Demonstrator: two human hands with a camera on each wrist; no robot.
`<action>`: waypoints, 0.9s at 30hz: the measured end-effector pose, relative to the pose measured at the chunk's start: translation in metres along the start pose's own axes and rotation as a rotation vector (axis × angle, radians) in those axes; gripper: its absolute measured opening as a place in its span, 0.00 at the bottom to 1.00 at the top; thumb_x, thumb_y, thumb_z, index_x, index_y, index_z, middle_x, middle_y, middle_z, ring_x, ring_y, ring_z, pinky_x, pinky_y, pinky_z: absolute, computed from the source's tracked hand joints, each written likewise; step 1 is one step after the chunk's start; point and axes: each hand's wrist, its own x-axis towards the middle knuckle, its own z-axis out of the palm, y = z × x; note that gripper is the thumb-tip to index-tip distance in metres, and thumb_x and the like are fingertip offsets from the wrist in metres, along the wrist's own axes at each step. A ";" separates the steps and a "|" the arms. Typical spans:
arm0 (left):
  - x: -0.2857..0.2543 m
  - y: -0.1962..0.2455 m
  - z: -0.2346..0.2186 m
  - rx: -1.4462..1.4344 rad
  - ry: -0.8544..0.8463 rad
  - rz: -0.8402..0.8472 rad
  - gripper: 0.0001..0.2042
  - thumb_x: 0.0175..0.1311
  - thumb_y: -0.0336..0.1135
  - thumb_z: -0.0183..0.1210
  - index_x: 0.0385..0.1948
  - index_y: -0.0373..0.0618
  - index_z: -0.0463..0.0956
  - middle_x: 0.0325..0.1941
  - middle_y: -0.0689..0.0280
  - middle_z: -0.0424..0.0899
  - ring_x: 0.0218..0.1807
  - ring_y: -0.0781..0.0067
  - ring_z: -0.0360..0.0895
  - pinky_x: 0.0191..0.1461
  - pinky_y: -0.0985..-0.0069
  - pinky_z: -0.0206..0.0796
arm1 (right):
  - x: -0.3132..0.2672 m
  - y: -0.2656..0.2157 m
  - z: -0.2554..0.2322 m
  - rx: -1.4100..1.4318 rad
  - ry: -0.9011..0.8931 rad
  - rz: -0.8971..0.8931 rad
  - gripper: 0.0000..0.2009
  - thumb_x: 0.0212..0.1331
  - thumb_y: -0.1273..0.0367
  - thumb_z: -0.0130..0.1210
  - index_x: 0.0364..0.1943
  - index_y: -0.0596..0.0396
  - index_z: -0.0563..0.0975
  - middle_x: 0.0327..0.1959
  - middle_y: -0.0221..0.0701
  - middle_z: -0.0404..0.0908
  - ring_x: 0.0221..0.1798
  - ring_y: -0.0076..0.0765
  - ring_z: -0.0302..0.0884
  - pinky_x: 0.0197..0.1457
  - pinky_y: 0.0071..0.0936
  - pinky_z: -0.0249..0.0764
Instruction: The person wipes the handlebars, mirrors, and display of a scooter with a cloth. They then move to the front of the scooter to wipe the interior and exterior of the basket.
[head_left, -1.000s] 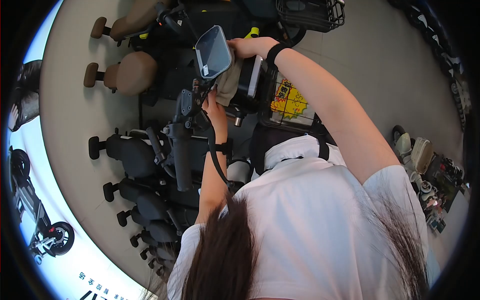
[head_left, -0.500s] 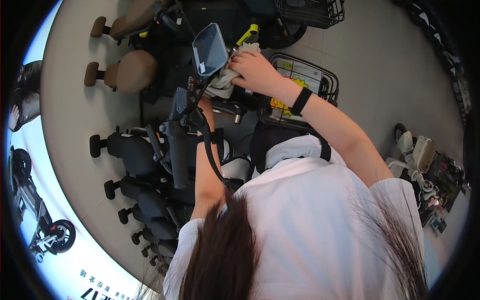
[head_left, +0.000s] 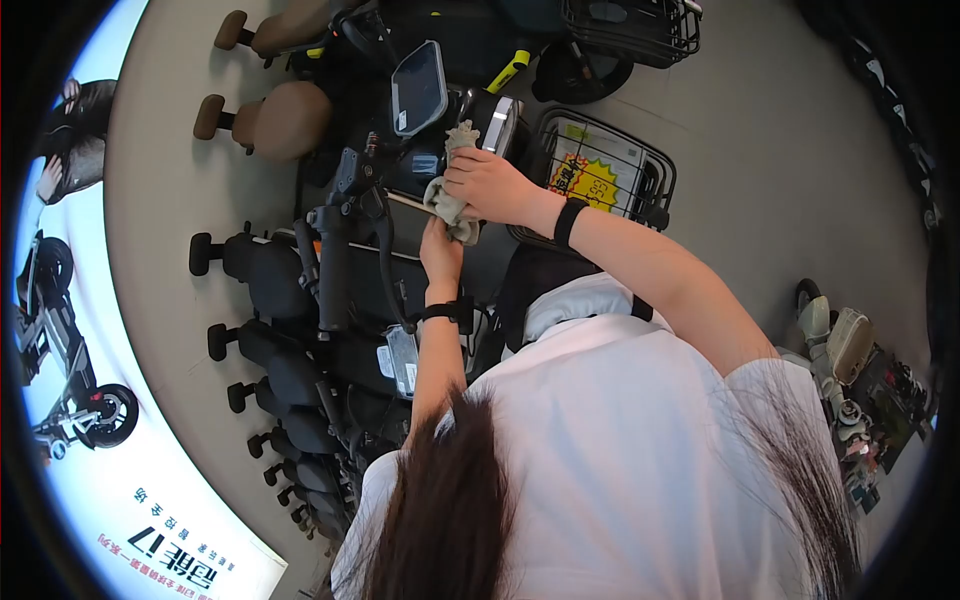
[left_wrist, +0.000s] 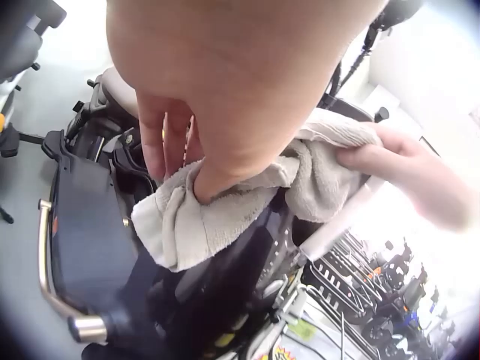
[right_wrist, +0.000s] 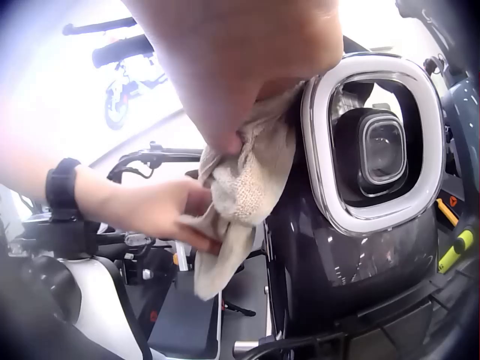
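A beige-grey cloth is bunched between my two hands at the front of a dark electric scooter. My right hand grips its upper part, the thumb pressed into the folds. Lower down, my left hand pinches the cloth's other end between thumb and fingers. In the left wrist view the cloth stretches from one hand to the other over glossy dark bodywork. Right beside the cloth, the square headlight with its white ring shows uncovered in the right wrist view.
A rounded mirror and a black handlebar grip stick out left of my hands. To the right is a wire basket holding a yellow price sign. More scooters with black seats line up close on the left.
My right hand has come from beside the mirror toward my body, bringing the cloth off the headlight area. My left hand has moved slightly nearer too. The cloth is now more bunched.
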 end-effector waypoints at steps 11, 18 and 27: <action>-0.085 0.033 0.043 0.075 -0.116 -0.227 0.14 0.55 0.24 0.61 0.44 0.45 0.81 0.46 0.55 0.80 0.51 0.43 0.78 0.54 0.54 0.72 | -0.175 0.031 0.016 0.141 -0.428 0.078 0.21 0.55 0.70 0.61 0.56 0.46 0.79 0.59 0.28 0.81 0.65 0.39 0.76 0.72 0.41 0.68; -0.098 0.086 0.066 0.128 -0.026 -0.233 0.12 0.59 0.24 0.62 0.45 0.46 0.80 0.48 0.58 0.77 0.54 0.45 0.77 0.52 0.52 0.73 | -0.208 0.043 -0.017 0.337 -0.399 0.201 0.18 0.57 0.72 0.59 0.54 0.47 0.80 0.57 0.32 0.81 0.64 0.40 0.77 0.71 0.41 0.68; -0.095 0.186 0.128 0.071 0.074 -0.085 0.13 0.58 0.24 0.62 0.45 0.48 0.79 0.48 0.60 0.75 0.55 0.50 0.78 0.52 0.56 0.75 | -0.294 0.077 -0.100 0.403 -0.463 0.390 0.18 0.59 0.75 0.55 0.55 0.50 0.81 0.54 0.35 0.83 0.62 0.46 0.77 0.68 0.44 0.70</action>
